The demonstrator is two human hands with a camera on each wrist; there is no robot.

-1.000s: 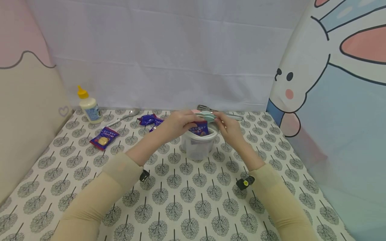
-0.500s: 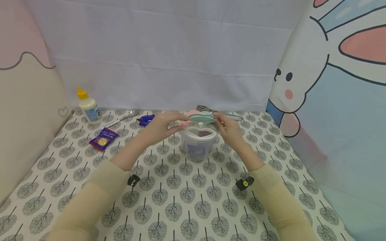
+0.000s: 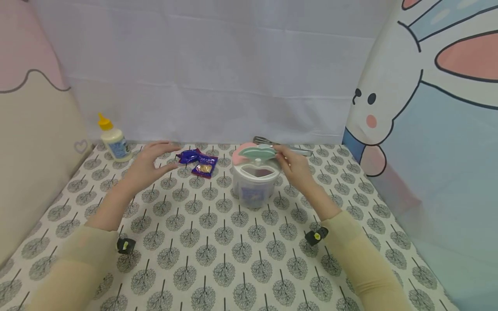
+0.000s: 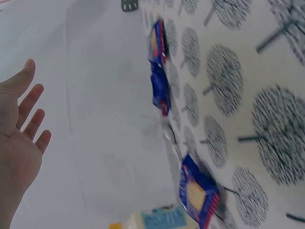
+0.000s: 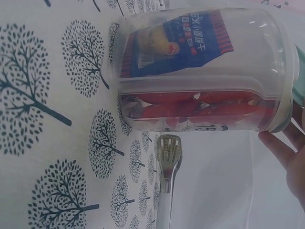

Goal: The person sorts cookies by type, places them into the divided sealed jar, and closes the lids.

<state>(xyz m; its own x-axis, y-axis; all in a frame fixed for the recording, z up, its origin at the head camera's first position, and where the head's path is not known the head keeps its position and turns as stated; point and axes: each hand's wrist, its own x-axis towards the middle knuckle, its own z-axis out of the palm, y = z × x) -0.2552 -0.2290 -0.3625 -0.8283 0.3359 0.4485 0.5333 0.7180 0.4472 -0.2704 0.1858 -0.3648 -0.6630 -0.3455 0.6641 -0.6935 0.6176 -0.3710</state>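
A clear round container (image 3: 254, 194) with separate compartments stands on the table. My right hand (image 3: 296, 169) pinches its raised green lid flap (image 3: 254, 153) at the right edge. Through the wall in the right wrist view, a blue biscuit packet (image 5: 178, 43) shows in one compartment, red-wrapped pieces (image 5: 190, 105) in another. Well to the left, my left hand (image 3: 142, 168) is in the air, fingers spread and holding nothing. A single biscuit packet (image 4: 196, 193) lies below it in the left wrist view, hidden behind the hand in the head view.
Two more blue packets, one face up (image 3: 204, 166) and one crumpled (image 3: 188, 156), lie left of the container. A glue bottle (image 3: 118, 146) with a yellow cap stands back left, near a spoon (image 4: 169, 132). Metal tongs (image 5: 169, 152) lie behind the container.
My left hand released a biscuit packet into the container's front compartment, then swung left toward the lone packet. My right hand stays at the green flap.
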